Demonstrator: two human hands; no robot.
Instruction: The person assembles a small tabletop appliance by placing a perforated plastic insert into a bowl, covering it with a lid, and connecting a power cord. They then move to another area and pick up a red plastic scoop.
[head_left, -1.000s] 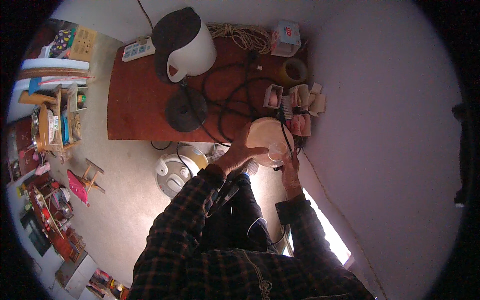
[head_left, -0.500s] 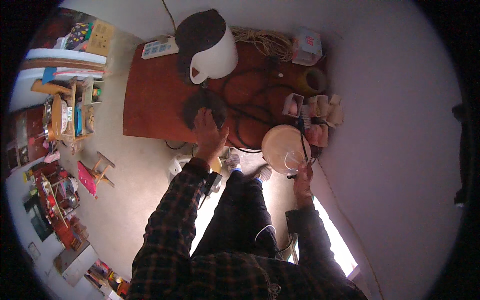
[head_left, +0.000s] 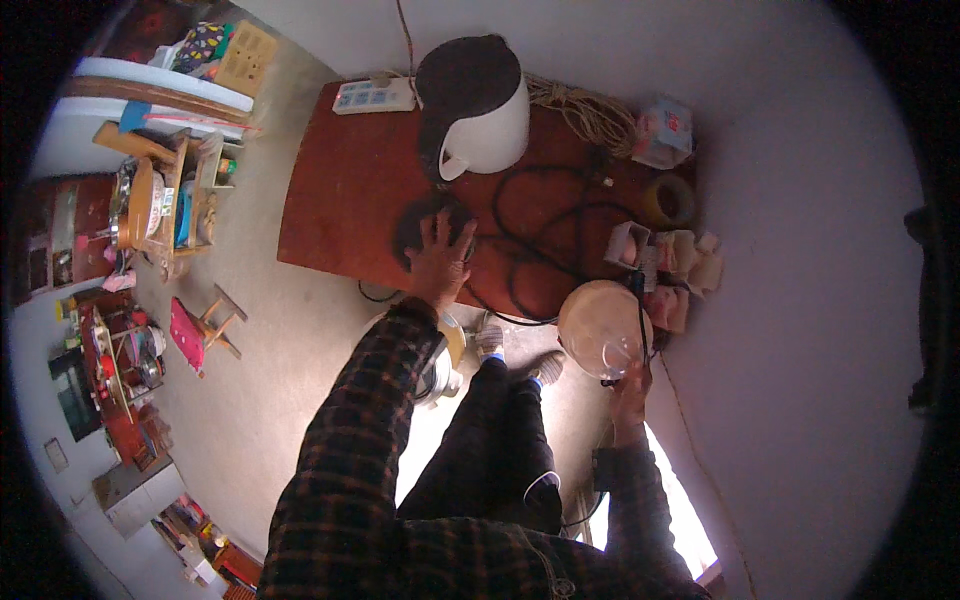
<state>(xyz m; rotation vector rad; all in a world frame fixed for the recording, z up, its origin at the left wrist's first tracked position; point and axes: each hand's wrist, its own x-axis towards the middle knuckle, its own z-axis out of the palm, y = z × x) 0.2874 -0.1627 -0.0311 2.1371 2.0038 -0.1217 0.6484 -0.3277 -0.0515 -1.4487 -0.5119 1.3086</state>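
My left hand [head_left: 438, 262] reaches over the table's near edge with its fingers spread. It rests on or just above a round black disc like a kettle base [head_left: 412, 232], which it partly hides. Beyond the fingers stands a white kettle [head_left: 497, 138] with a dark top, its handle toward me. At the table's near right corner my right hand [head_left: 629, 395] is closed at the lower side of a round, pale-orange, see-through container [head_left: 597, 325]. A dark bar, perhaps its handle, runs up along that container's right side. The fingers of this hand are partly hidden.
Black cable [head_left: 505, 210] loops over the red-brown table [head_left: 340, 200]. A white power strip [head_left: 374, 96] lies at the back left. Coiled rope [head_left: 590, 115], a small box [head_left: 664, 132], a tape roll [head_left: 668, 201] and small cartons [head_left: 675, 255] line the right side by the wall.
The whole view has shifted, so things appear farther right and lower. My left fingers have spread apart over the black disc. My right hand keeps its hold on the round container.
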